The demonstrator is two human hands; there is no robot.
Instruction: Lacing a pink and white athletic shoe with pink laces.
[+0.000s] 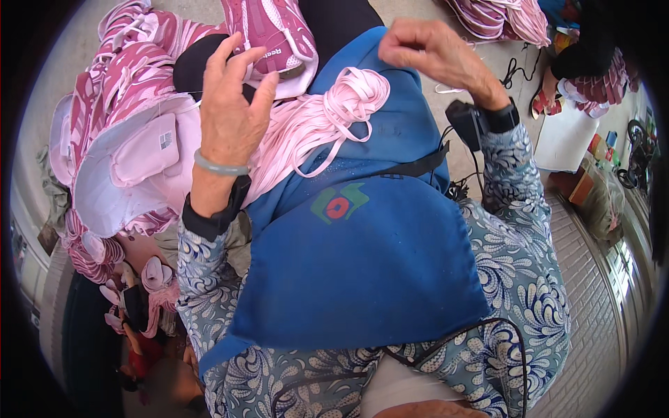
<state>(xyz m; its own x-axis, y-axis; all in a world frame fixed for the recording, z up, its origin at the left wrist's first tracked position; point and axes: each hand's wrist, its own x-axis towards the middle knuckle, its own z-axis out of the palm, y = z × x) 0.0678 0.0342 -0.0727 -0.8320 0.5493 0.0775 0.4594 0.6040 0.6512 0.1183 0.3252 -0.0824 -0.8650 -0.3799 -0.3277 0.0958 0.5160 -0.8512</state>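
Note:
My left hand [233, 104] is raised above my lap with its fingers apart and holds nothing. It hovers just in front of a pink shoe upper [273, 35] and beside a bundle of pale pink straps [327, 115] that lies on my blue apron [362, 251]. My right hand [425, 49] is up at the apron's far edge with its fingertips pinched together. A thin pale strip [453, 88] runs just under that wrist; I cannot tell whether the fingers hold it. A black device [465, 122] is strapped to my right wrist.
A heap of pink-and-white shoe uppers [129, 90] fills the left, with white padded pieces [143, 157] on top. More pink pieces [495, 17] lie at the top right, near another person's sandalled foot [542, 103]. A brick floor [592, 279] runs along the right.

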